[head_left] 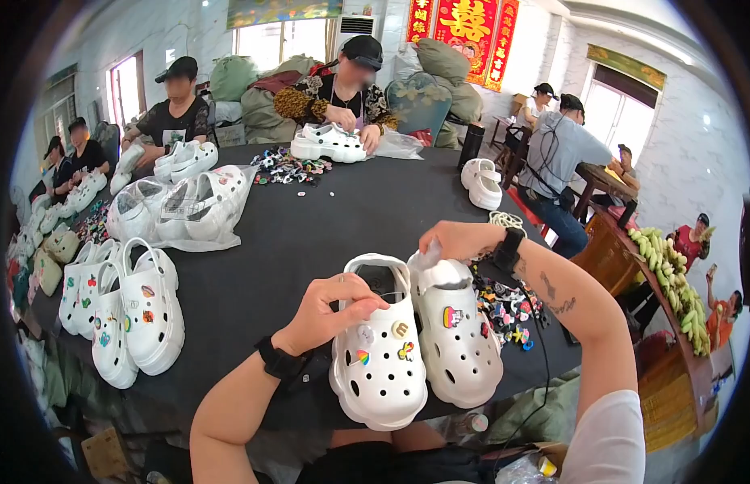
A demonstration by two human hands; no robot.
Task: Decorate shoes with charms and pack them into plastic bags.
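Note:
Two white clogs with round holes stand side by side in front of me, toes toward me. The left clog (pixel 383 375) bears several small charms, among them a rainbow umbrella and a yellow figure. My left hand (pixel 330 310) is closed on the upper edge of its opening, the thumb outside and some fingers hidden inside. On the right clog (pixel 465 355) sits a colourful charm (pixel 452 317). My right hand (pixel 459 240) is closed at this clog's heel end, pinching a small whitish, translucent piece (pixel 430 256) that I cannot make out clearly. Loose charms (pixel 516 310) are heaped right of the clogs.
Decorated white clogs (pixel 149 310) stand at the left, near bagged clogs (pixel 199 211). Across the black table (pixel 310 206) a person handles another white clog (pixel 330 143) beside a charm pile (pixel 290 167). A single clog (pixel 481 184) and black bottle (pixel 471 145) stand far right.

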